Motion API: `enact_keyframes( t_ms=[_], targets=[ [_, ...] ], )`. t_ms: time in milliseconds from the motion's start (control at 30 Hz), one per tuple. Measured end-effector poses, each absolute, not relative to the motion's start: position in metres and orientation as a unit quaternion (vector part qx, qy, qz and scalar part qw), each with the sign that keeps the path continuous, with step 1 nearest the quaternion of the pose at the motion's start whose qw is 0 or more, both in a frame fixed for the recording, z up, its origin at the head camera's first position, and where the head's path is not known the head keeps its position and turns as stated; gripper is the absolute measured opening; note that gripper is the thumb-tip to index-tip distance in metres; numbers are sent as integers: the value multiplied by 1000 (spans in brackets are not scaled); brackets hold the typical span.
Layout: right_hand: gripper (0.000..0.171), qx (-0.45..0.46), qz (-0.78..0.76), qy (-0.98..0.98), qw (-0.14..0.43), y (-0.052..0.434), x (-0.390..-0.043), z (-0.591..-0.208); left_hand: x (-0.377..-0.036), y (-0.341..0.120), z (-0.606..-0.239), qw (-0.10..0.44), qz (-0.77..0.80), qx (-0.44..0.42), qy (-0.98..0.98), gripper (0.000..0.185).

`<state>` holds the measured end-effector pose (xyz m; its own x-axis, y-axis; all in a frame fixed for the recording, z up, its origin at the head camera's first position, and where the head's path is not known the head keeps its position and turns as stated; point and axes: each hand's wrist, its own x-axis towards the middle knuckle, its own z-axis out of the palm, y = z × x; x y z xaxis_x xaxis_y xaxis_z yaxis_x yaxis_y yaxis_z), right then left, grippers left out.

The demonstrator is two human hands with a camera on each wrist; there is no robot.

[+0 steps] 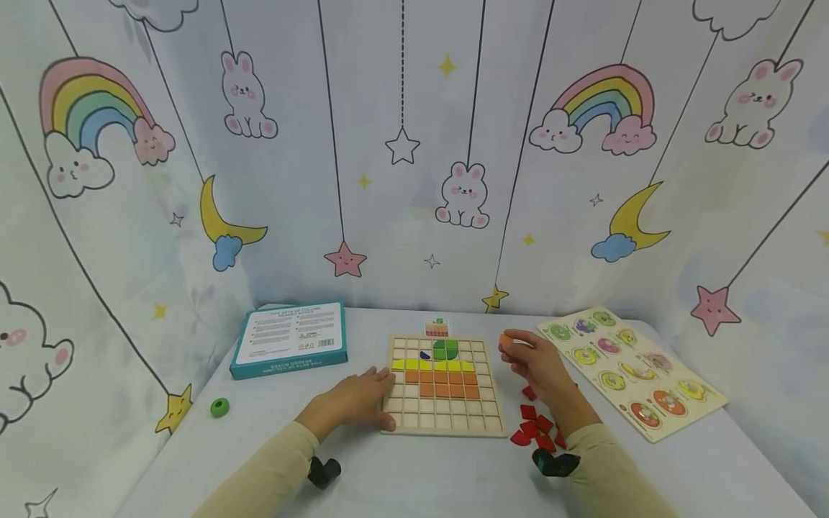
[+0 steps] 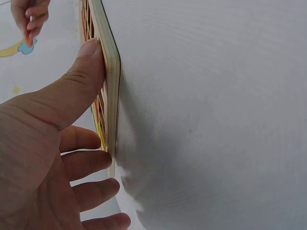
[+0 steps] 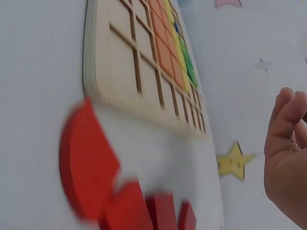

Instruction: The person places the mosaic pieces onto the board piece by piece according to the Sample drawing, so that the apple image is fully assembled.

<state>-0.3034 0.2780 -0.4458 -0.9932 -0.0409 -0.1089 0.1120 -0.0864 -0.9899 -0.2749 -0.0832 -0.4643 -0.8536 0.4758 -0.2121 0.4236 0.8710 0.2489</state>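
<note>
Left hand [image 1: 358, 400] lies flat, fingers straight, against the grid board's [image 1: 445, 421] left edge; right hand [image 1: 539, 365] pinches an orange piece [image 1: 506, 339] beside the board.

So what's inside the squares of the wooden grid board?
The wooden grid board holds orange square tiles, yellow tiles and green pieces; most squares are empty. The left hand touches its edge.

left hand [image 1: 355, 403] on grid board [image 1: 444, 427] | right hand [image 1: 537, 365] pinches orange piece [image 1: 506, 338]
</note>
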Motion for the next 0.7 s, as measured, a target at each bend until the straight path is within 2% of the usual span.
enact_keyframes(
  t_ms=[300,500,700],
  targets=[
    [40,-5,-696,713,85,193,-312,-465,-273,-84,-463,134,97,237,957,92],
    [35,-84,-495,858,107,151,-304,-476,-275,-85,-461,142,98,234,957,91],
    [30,-147,-344,924,75,130,-296,-481,-277,-86,-462,148,104,234,955,92]
  ],
)
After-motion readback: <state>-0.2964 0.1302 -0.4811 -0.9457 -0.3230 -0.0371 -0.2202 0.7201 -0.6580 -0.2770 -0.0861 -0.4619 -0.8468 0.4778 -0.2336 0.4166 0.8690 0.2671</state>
